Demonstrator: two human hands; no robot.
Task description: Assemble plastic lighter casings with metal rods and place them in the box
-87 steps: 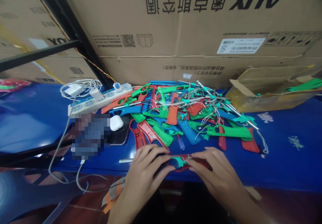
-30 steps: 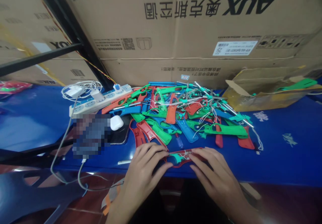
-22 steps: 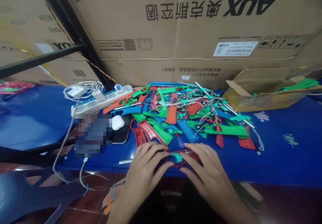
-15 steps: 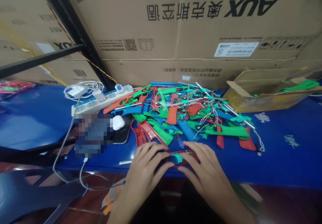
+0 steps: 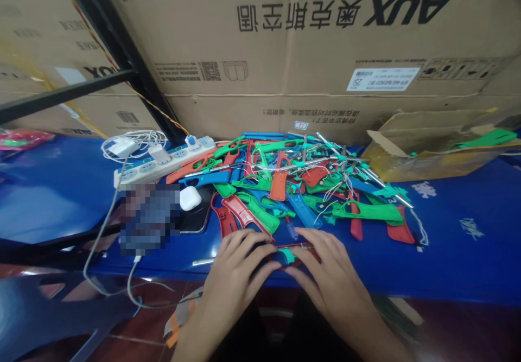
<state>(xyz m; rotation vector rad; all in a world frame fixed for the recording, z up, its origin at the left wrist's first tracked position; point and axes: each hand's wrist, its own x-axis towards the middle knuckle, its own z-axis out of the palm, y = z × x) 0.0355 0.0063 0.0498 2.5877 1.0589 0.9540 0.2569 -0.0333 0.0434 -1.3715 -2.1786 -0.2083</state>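
Near the table's front edge, a red gas-lighter casing (image 5: 311, 249) lies between my hands. A teal piece (image 5: 288, 255) shows inside it. My left hand (image 5: 240, 264) grips the casing's left part, fingers bent over the far side and thumb on the near side. At the right part, my right hand (image 5: 329, 264) has the same curled hold, its fingertips by the teal piece. A metal tube (image 5: 203, 262) sticks out left of my left hand; whether it joins the casing is hidden. Just beyond my fingers lies a small translucent blue piece (image 5: 291, 229).
Behind my hands spreads a pile of red, green and blue lighter casings (image 5: 366, 211) with metal tubes and white wires. A power strip (image 5: 138, 173), a phone (image 5: 197, 218) and a white earbud case (image 5: 190, 198) are at left. An open carton (image 5: 439, 164) stands at right.
Both hands stay at the red casing. My right thumb has moved slightly nearer to the left thumb.
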